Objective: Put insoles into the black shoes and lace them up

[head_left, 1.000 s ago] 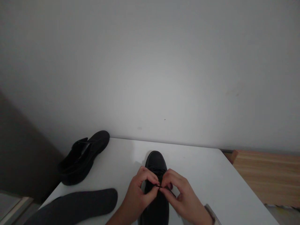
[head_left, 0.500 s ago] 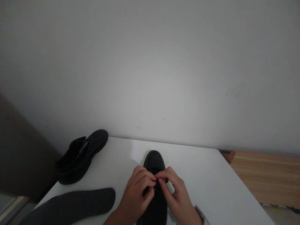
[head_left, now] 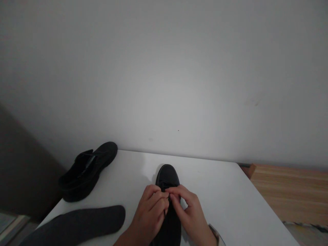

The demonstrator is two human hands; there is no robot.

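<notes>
A black shoe stands on the white table, toe pointing away from me. My left hand and my right hand meet over its lacing area, fingers curled and pinched together on the black shoelace. The fingertips of both hands touch near the shoe's tongue. The lace itself is mostly hidden by my fingers. A light sleeve cuff shows at my right wrist.
A second black shoe lies on its side at the table's far left corner. A dark grey insole lies flat at the near left. A plain wall rises behind the table. A wooden surface is at the right.
My hands have come closer together and moved slightly toward the toe of the shoe; the pinched lace seen between them a second ago is now covered by my fingers.
</notes>
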